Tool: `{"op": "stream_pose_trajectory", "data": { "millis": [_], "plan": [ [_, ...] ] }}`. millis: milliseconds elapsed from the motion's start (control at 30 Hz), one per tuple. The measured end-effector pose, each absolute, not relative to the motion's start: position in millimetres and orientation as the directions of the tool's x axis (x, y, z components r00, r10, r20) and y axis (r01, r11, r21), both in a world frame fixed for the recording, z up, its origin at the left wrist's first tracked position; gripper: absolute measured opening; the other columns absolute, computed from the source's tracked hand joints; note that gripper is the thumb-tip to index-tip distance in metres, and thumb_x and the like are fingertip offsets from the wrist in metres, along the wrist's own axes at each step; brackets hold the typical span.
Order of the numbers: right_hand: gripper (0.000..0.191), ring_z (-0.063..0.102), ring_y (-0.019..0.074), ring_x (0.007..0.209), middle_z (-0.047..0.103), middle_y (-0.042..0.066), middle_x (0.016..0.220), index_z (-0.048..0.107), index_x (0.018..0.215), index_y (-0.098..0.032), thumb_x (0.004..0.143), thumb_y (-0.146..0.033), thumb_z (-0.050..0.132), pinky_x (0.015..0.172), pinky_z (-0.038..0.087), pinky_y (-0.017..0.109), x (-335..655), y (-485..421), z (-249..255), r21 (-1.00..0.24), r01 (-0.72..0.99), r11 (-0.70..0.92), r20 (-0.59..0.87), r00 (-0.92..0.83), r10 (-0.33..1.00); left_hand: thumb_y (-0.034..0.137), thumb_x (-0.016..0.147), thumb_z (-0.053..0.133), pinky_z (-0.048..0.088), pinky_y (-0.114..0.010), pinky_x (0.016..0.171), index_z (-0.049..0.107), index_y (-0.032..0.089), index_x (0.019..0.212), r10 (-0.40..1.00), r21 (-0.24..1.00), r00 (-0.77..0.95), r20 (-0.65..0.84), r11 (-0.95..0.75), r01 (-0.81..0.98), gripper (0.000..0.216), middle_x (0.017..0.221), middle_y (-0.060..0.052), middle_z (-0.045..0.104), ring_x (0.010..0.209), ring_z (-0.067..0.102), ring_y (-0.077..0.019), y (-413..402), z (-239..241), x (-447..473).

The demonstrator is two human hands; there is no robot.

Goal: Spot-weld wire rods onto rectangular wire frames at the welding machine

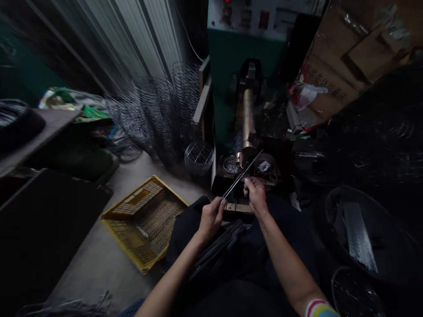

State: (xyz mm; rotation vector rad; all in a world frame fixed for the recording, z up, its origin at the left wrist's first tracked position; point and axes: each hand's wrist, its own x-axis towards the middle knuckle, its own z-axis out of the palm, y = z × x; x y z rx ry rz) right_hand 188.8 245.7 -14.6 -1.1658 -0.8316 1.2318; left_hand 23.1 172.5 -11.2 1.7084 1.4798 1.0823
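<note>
My left hand [212, 215] is closed in a pinch on the near end of a thin metal rod [238, 178], which slants up to the right. Close to the rod's middle, my right hand [255, 193] has its fingers curled together; whether they grip the rod or a small piece beside it is too dark to make out. The rod passes just in front of the copper-coloured electrode arm [247, 121] of a machine. Below that arm sits a round dish of small metal bits [231, 164]. Across my lap lie several more thin rods [220, 244].
On the floor at left stands a yellow plastic crate [145, 259]. Behind it are stacked wire baskets [153, 110]. A dark tub [333, 207] at right holds a bundle of metal rods [358, 235]. A cardboard box [330, 88] leans at upper right.
</note>
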Motion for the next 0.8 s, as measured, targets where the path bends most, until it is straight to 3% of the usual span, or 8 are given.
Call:
{"op": "stream_pose_trajectory", "data": {
  "millis": [267, 800],
  "plan": [
    [0.029, 0.038, 0.0043, 0.042, 0.045, -0.008, 0.056, 0.053, 0.068, -0.019, 0.073, -0.042, 0.07, 0.039, 0.028, 0.018, 187.4, 249.6, -3.9, -0.959, -0.276, -0.055, -0.1, 0.153, 0.983, 0.035, 0.097, 0.043, 0.04, -0.021, 0.059, 0.062, 0.016, 0.088, 0.981, 0.871, 0.031, 0.191, -0.184, 0.456, 0.028, 0.067, 0.0, 0.059, 0.058, 0.054, -0.0117, 176.2, -9.1, 22.3],
    [0.029, 0.039, 0.0041, 0.042, 0.046, -0.008, 0.055, 0.054, 0.069, -0.019, 0.073, -0.041, 0.073, 0.038, 0.029, 0.017, 185.5, 256.8, 1.4, -0.954, -0.299, -0.031, -0.072, 0.129, 0.989, 0.037, 0.097, 0.042, 0.043, -0.021, 0.061, 0.064, 0.017, 0.089, 0.988, 0.894, -0.018, 0.154, -0.131, 0.429, 0.031, 0.07, -0.003, 0.066, 0.061, 0.059, -0.0138, 176.7, -1.7, 24.5]
  ]
}}
